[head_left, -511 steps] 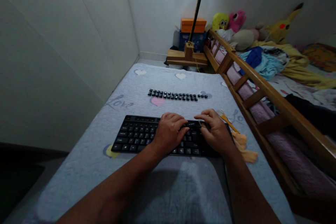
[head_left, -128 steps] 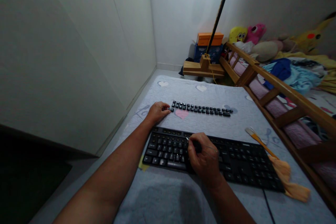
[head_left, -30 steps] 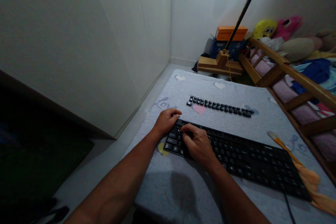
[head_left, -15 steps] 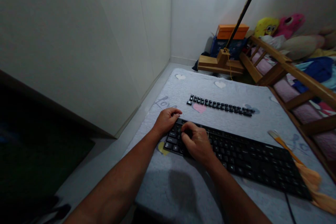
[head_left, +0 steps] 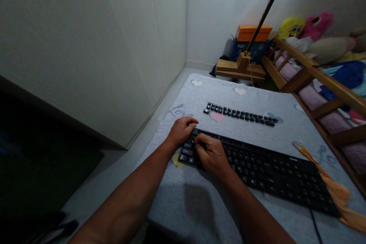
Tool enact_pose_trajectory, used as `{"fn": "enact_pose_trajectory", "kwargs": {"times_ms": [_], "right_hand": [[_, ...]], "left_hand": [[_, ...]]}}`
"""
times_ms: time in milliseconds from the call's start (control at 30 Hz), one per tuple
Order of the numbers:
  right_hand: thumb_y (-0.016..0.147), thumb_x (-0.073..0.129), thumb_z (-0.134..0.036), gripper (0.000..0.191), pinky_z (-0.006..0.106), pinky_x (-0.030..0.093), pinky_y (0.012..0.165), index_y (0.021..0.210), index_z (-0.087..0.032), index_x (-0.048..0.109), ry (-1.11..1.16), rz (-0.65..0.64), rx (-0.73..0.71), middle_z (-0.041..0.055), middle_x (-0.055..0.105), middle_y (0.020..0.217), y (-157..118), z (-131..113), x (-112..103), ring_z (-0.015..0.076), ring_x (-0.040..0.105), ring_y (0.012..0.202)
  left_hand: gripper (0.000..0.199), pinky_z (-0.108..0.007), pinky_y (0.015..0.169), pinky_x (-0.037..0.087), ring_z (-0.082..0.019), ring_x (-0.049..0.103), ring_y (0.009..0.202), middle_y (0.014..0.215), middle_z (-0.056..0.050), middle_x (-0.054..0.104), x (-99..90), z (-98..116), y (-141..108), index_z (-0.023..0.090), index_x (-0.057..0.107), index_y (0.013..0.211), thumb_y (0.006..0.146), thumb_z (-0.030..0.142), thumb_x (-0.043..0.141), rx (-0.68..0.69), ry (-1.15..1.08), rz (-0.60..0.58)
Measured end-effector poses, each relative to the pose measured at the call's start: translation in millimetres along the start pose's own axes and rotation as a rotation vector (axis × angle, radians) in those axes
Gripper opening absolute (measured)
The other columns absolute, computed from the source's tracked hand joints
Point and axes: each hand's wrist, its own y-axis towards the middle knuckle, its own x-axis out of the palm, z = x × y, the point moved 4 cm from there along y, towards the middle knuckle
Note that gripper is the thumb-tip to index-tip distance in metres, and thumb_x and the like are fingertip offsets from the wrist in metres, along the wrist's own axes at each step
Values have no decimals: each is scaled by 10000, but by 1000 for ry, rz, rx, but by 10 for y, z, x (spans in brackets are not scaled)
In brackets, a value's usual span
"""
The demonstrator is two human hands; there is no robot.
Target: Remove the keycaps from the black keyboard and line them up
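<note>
A black keyboard (head_left: 265,167) lies at a slant across the cloth-covered table. Its far left corner is held by my left hand (head_left: 182,129), fingers curled at the edge. Over the left-hand keys is my right hand (head_left: 211,151), thumb and forefinger brought together in a pinch close to the keys. Whatever those fingertips hold, if anything, is hidden. Beyond the keyboard, loose black keycaps (head_left: 238,114) are laid out in two rows, apart from both hands.
A brush (head_left: 304,151) and an orange cloth (head_left: 337,192) lie by the keyboard's right end, where its cable (head_left: 315,225) runs toward me. A pale cabinet (head_left: 114,45) stands left. A wooden bed rail (head_left: 328,76) borders the right, and a wooden stand (head_left: 240,66) is behind the table.
My right hand has shifted slightly left over the keys, its fingertips still pinched. My left hand stays at the keyboard's corner, and the keycap rows look the same.
</note>
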Motion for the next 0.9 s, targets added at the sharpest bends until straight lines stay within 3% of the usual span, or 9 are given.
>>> {"fn": "enact_pose_trajectory", "kwargs": {"times_ms": [533, 900], "right_hand": [[784, 504, -166, 60, 241, 374, 620, 783, -187, 560, -181, 113, -17, -5, 570, 669, -96, 23, -44, 138, 534, 610], [759, 525, -185, 60, 251, 377, 612, 785, -193, 578, -222, 113, 92, 0, 594, 660, -19, 57, -54, 153, 543, 620]], "left_hand": [[208, -311, 879, 499, -180, 654, 872, 908, -39, 717, -2, 21, -9, 170, 715, 886, 795, 154, 528, -3, 5, -5], [208, -304, 871, 500, -181, 652, 888, 912, -37, 715, 2, 7, -2, 173, 713, 881, 792, 156, 526, 23, 21, -15]]}}
